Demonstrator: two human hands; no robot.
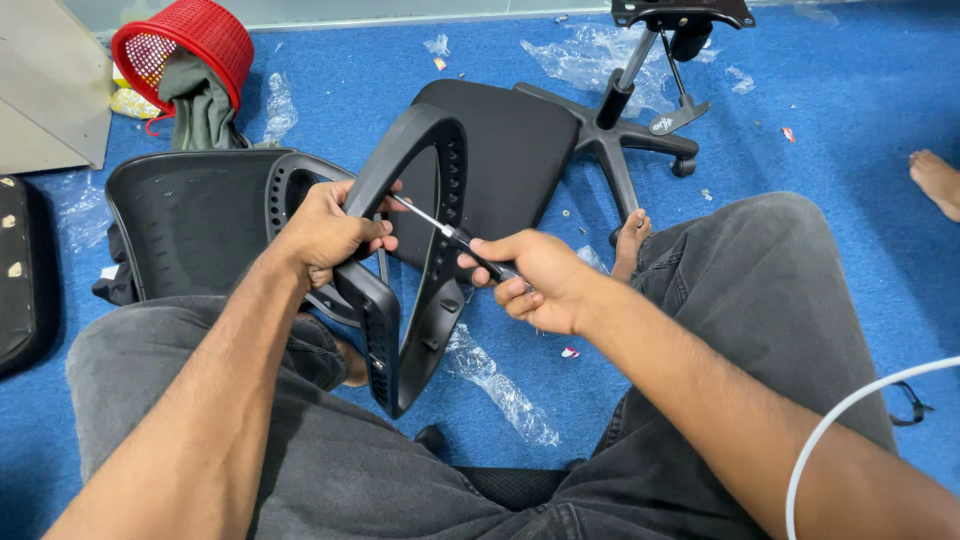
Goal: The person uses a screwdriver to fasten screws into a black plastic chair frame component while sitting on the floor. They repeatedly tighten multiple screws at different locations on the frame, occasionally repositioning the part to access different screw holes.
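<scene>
My left hand (pixel 325 232) grips the upper bar of a black plastic chair armrest (pixel 425 300), a loop-shaped part held upright over my lap. In my right hand (pixel 535 280) is a screwdriver (pixel 450 236) with a black handle; its metal shaft points left, with the tip at the armrest just by my left fingers. Behind the armrest lie the black mesh chair back (pixel 190 220) and the black seat pad (pixel 510 150) on the blue carpet. I sit on the floor in grey jeans.
A black five-star chair base (pixel 625 130) with gas cylinder lies at top centre. A red basket (pixel 190 45) with grey cloth sits top left. Clear plastic wrap (pixel 500 385) is scattered about. Another person's bare foot (pixel 938 180) shows at the right edge. A white cable (pixel 850 420) crosses bottom right.
</scene>
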